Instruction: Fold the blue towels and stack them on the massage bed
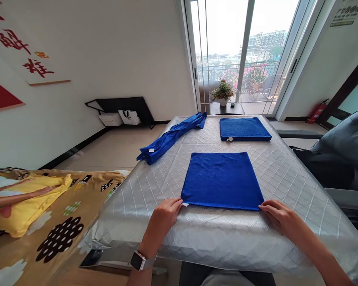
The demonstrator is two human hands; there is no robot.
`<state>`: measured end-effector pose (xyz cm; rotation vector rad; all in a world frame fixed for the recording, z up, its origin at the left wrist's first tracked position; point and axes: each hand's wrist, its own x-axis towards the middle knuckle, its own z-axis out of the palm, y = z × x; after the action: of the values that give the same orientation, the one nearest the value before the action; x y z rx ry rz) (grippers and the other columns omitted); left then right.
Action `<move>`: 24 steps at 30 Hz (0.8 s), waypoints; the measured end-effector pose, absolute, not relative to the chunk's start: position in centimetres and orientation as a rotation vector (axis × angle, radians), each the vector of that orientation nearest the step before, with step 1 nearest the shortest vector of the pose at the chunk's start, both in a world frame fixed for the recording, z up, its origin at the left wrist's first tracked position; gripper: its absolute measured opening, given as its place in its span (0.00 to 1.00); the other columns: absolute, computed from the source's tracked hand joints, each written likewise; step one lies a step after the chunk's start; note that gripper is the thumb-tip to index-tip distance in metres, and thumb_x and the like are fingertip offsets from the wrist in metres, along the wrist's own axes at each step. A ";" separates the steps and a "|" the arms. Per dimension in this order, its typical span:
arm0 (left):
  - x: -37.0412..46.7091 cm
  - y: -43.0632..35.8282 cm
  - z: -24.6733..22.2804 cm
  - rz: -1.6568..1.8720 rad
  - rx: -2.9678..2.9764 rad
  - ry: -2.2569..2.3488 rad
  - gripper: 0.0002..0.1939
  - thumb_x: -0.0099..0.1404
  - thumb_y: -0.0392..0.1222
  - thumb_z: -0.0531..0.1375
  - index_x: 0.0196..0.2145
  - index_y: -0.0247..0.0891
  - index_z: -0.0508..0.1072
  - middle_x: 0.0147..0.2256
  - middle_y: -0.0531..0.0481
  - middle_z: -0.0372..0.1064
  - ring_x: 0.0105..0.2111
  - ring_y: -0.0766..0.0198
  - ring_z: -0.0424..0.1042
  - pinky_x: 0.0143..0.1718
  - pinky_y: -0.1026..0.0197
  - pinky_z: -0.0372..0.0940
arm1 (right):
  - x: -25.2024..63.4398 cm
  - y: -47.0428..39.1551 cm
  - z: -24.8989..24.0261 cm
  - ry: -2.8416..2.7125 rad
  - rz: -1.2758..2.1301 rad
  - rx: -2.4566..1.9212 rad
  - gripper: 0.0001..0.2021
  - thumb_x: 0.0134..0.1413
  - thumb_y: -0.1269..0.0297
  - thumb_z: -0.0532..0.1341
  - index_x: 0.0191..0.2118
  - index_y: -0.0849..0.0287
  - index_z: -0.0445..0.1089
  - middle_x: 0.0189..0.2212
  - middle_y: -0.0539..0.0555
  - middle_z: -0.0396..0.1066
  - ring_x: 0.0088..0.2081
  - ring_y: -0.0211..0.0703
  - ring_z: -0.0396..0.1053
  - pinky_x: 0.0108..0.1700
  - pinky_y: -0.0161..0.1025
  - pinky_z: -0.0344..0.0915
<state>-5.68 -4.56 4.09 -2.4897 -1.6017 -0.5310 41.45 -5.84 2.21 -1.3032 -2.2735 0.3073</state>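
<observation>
A blue cloth [222,180] lies flat and squared on the silver quilted cover [155,190]. My left hand [168,210] pinches its near left corner, beside a small white tag. At the near right corner, my right hand [276,213] has the cloth's edge between thumb and fingers. Farther back on the right sits a neat stack of blue cloths [244,128] with a white tag at its front edge. A loose heap of blue cloths [176,137] stretches diagonally along the back left of the cover.
At left, another person's hands [44,191] rest on yellow fabric [26,210] over a patterned brown cover [89,198]. A grey chair [340,147] stands close on the right. Beyond the far edge, a potted plant [223,93] stands on a small dark table [209,109].
</observation>
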 end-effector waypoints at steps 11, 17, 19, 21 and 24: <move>-5.8 -5.4 5.5 -0.511 -2.489 -1.669 0.15 0.73 0.38 0.54 0.48 0.45 0.80 0.49 0.48 0.79 0.46 0.55 0.79 0.48 0.52 0.75 | 41.7 -7.0 2.5 -2.302 0.203 -1.344 0.14 0.72 0.57 0.54 0.51 0.49 0.77 0.49 0.55 0.77 0.48 0.46 0.76 0.49 0.42 0.76; 3.2 -2.9 7.9 -0.704 -2.585 -1.527 0.14 0.73 0.35 0.54 0.50 0.41 0.78 0.50 0.46 0.78 0.50 0.57 0.78 0.53 0.52 0.73 | 38.3 -3.0 3.2 -2.215 0.049 -1.486 0.21 0.73 0.53 0.50 0.60 0.55 0.72 0.59 0.59 0.72 0.60 0.50 0.70 0.62 0.49 0.69; 9.0 -1.4 7.7 -0.702 -2.773 -1.323 0.15 0.75 0.37 0.54 0.54 0.39 0.75 0.53 0.45 0.76 0.53 0.59 0.75 0.57 0.55 0.70 | 36.8 -0.9 2.3 -2.218 -0.017 -1.603 0.26 0.73 0.54 0.48 0.67 0.62 0.65 0.66 0.62 0.63 0.68 0.54 0.59 0.68 0.52 0.61; 14.4 0.2 6.7 -0.621 -2.894 -1.109 0.18 0.77 0.42 0.52 0.58 0.34 0.73 0.58 0.41 0.73 0.59 0.57 0.71 0.62 0.55 0.65 | 36.0 0.9 0.9 -2.248 -0.049 -1.750 0.28 0.71 0.59 0.46 0.70 0.68 0.59 0.71 0.64 0.55 0.72 0.56 0.49 0.71 0.55 0.54; 19.3 2.0 4.4 -0.531 -2.905 -1.100 0.28 0.79 0.50 0.45 0.68 0.32 0.62 0.68 0.39 0.59 0.68 0.53 0.58 0.69 0.49 0.55 | 35.8 2.1 -0.9 -2.304 -0.028 -1.882 0.30 0.68 0.66 0.45 0.72 0.69 0.53 0.73 0.62 0.47 0.75 0.52 0.41 0.73 0.53 0.47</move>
<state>19.30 1.98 4.38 -2.9048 -1.0997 -0.5307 35.83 2.08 -0.88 -1.8822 -2.3043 -0.0280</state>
